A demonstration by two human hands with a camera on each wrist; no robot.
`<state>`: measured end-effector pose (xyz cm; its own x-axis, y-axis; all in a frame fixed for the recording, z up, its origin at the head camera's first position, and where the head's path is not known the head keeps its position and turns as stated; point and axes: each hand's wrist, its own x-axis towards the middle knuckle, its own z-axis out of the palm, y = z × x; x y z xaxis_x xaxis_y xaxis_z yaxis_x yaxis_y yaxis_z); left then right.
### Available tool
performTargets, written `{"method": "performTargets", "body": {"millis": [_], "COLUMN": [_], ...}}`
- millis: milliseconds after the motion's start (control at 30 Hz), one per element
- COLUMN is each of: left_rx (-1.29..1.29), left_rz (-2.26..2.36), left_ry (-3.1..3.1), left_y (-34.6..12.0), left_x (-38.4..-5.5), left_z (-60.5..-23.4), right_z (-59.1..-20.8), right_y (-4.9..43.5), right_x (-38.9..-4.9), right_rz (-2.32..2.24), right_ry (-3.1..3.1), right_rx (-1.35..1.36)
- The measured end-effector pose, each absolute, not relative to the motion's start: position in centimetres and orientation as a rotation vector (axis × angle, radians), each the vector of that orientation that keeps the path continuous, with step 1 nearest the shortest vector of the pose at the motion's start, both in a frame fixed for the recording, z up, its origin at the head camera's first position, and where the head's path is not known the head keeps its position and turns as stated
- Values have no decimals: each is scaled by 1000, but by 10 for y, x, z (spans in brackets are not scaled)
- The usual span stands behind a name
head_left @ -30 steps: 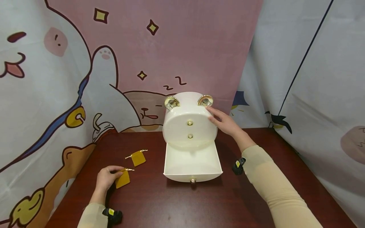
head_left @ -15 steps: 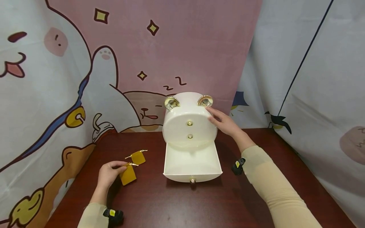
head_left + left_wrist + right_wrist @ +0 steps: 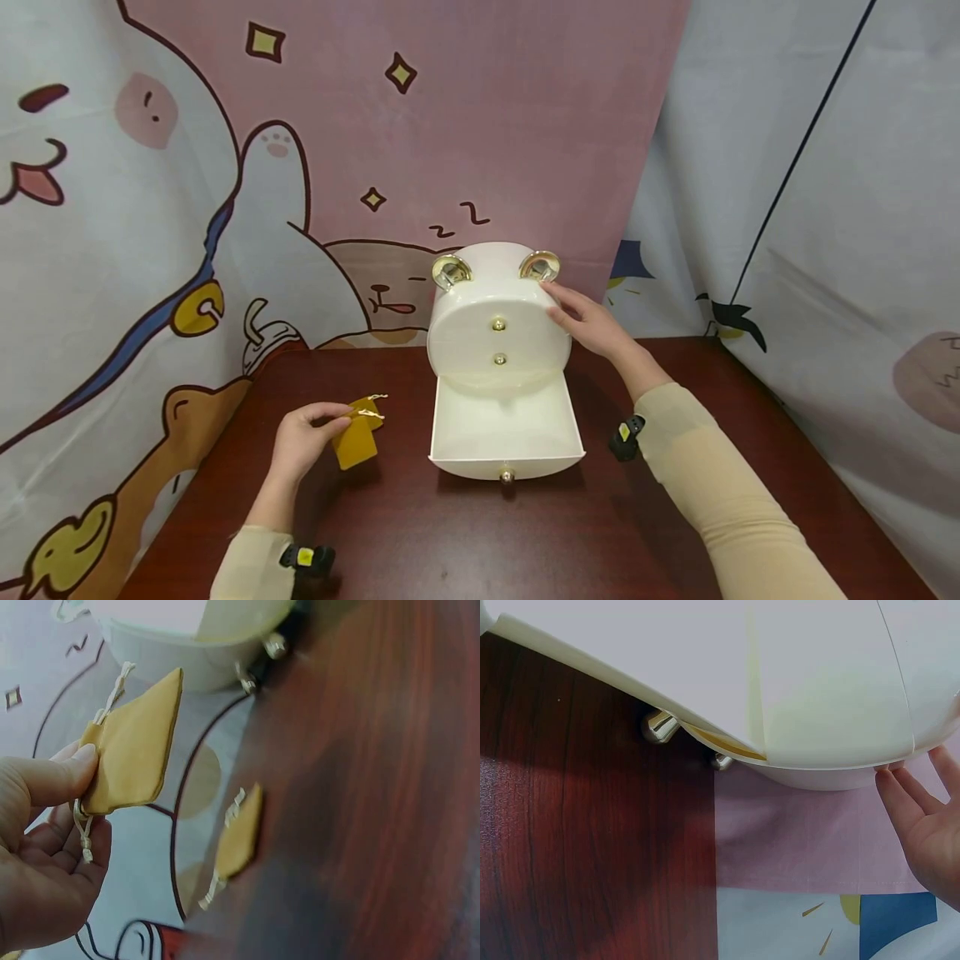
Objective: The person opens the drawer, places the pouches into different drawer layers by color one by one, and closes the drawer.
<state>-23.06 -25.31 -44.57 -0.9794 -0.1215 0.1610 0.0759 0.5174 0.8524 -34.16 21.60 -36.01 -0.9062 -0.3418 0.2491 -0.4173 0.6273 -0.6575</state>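
Observation:
My left hand [image 3: 306,440] pinches a mustard-yellow drawstring pouch [image 3: 135,746] by its gathered top, thumb on the near face, with cream cords dangling at both sides. Beyond it a second yellow pouch [image 3: 240,836] lies on the table, partly covered by the held one in the head view. A white rounded box [image 3: 480,333] with two gold ears stands at the middle of the table. Its lower drawer [image 3: 506,425] is pulled out, with nothing visible inside. My right hand [image 3: 592,323] rests with extended fingers on the box's upper right side, below the ear.
The dark red wooden table [image 3: 450,542] ends at a printed cartoon curtain [image 3: 525,125] behind the box, with more curtain at both sides. A gold knob [image 3: 507,476] sticks out from the drawer front. Short metal feet [image 3: 660,726] hold the box off the table.
My left hand has lifted the pouch and carried it right and farther away, so it now overlaps the other pouch in the head view. My right hand and the box stay put.

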Motion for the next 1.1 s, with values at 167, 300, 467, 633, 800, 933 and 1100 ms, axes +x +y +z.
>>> {"method": "performTargets", "body": {"millis": [167, 300, 467, 633, 800, 933, 1100], "left_rx": [-14, -68, -161, -269, -358, -412, -511], "left_rz": [-1482, -1540, -1545, -1512, -1569, -1583, -1585], "left_ry": [-2528, -2514, -2536, -2580, -2605, -2622, -2632], "left_y": [-237, -221, -198, -173, -146, -125, -99], "left_x": [-230, -230, -229, -228, -226, -225, -225], "left_z": [-434, -429, -423, -415, -411, -412, -418], "right_z": [-360, -360, -359, -359, -358, -358, -360], "right_y": [216, 216, 216, 216, 216, 216, 216], "right_x": [-342, -342, -342, -341, -341, -341, -341], "right_rz": [1140, 1130, 1124, 1122, 1125, 1122, 1122], "right_ry": [-2746, -2753, -2760, -2765, -2763, -2760, -2758], "right_rx": [642, 633, 618, 614, 620, 628, 625]}}
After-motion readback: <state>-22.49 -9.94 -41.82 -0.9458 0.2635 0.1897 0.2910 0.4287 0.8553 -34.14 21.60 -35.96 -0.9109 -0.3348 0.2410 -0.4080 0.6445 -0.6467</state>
